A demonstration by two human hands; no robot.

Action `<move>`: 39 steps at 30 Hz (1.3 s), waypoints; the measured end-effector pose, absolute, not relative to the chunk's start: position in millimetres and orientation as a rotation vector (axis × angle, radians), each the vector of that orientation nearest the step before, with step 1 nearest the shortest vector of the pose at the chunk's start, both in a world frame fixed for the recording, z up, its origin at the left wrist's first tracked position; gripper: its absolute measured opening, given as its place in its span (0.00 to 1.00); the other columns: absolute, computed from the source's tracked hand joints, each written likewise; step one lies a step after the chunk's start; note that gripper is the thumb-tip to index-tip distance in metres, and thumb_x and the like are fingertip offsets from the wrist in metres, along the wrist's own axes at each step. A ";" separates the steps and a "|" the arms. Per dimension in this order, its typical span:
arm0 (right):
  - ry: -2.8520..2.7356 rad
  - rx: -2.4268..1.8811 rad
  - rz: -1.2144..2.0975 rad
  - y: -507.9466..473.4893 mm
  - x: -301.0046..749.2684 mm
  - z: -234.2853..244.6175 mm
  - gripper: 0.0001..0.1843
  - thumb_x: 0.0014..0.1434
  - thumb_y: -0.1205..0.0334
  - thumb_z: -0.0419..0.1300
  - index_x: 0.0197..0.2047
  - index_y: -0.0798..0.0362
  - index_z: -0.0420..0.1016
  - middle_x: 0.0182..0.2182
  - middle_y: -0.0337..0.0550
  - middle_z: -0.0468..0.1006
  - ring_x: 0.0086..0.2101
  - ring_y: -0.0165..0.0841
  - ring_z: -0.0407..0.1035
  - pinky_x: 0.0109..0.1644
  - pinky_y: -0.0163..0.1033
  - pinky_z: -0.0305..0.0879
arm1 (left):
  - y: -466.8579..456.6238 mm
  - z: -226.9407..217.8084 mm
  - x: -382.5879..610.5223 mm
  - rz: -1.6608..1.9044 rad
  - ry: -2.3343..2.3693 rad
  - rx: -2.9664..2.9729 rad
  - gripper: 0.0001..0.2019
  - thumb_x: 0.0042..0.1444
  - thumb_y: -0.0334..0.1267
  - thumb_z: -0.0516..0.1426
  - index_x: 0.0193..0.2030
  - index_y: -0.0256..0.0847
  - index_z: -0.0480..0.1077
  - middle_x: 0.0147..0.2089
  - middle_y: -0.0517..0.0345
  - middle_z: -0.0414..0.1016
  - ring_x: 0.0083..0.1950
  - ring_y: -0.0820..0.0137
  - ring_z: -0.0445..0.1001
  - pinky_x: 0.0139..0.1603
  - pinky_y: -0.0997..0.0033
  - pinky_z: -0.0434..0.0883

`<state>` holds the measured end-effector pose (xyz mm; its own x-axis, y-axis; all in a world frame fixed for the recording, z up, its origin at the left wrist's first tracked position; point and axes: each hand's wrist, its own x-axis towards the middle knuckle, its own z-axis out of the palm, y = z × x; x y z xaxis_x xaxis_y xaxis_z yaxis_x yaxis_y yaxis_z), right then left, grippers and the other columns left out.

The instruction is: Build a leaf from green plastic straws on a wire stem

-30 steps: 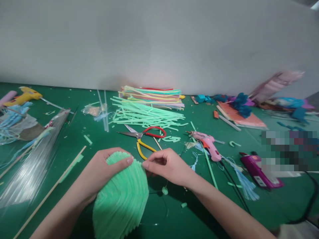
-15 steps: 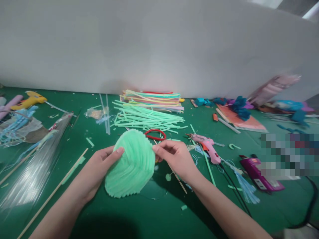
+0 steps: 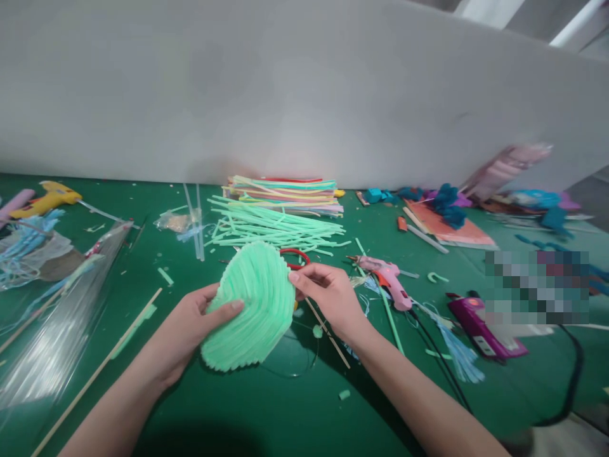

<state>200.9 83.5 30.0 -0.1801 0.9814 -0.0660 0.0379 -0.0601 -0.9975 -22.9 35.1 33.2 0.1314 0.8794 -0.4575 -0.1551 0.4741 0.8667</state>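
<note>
From the head view I've got the left hand (image 3: 190,324) wrapped on the left edge of the mint-green, ribbed, fuzzy oval panel (image 3: 259,298), thumb flat across its face, rear fingers mostly hidden. Right hand (image 3: 330,295) is pinched nearly closed, thumb tip on the panel's upper right edge. Panel's held above the green tabletop (image 3: 183,416), overlapping my view of a red loop handle (image 3: 297,252).

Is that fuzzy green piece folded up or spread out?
Spread out: the green piece shows a broad, ribbed face, with the left hand and right hand at opposite sides.
</note>
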 end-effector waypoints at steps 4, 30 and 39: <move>-1.451 -1.119 1.222 82.5 208.5 43.3 0.16 0.55 0.47 0.65 0.30 0.52 0.79 0.24 0.41 0.79 0.27 0.33 0.72 0.35 0.39 0.69 | 33.0 36.3 -25.0 0.957 1.235 0.861 0.21 0.41 0.40 0.71 0.46 0.44 0.79 0.44 0.51 0.83 0.45 0.56 0.80 0.49 0.58 0.75; -0.989 -0.947 1.659 73.1 200.1 21.6 0.18 0.56 0.44 0.65 0.38 0.51 0.79 0.22 0.32 0.62 0.22 0.24 0.50 0.26 0.31 0.50 | 25.0 32.0 1.7 1.619 1.546 1.169 0.52 0.44 0.38 0.70 0.71 0.61 0.46 0.77 0.63 0.38 0.75 0.53 0.42 0.71 0.52 0.50; -0.854 -0.909 1.714 65.3 189.2 23.6 0.17 0.50 0.48 0.70 0.35 0.52 0.79 0.26 0.36 0.71 0.25 0.25 0.59 0.29 0.31 0.56 | 23.6 32.0 11.8 1.412 1.099 0.442 0.34 0.46 0.45 0.69 0.61 0.46 0.68 0.51 0.51 0.80 0.55 0.52 0.76 0.50 0.59 0.77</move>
<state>189.2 65.3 23.6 -0.2421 0.9527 -0.1840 -0.4267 -0.2748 -0.8616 11.8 23.6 32.0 -0.1965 0.9192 -0.3413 -0.5564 0.1821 0.8107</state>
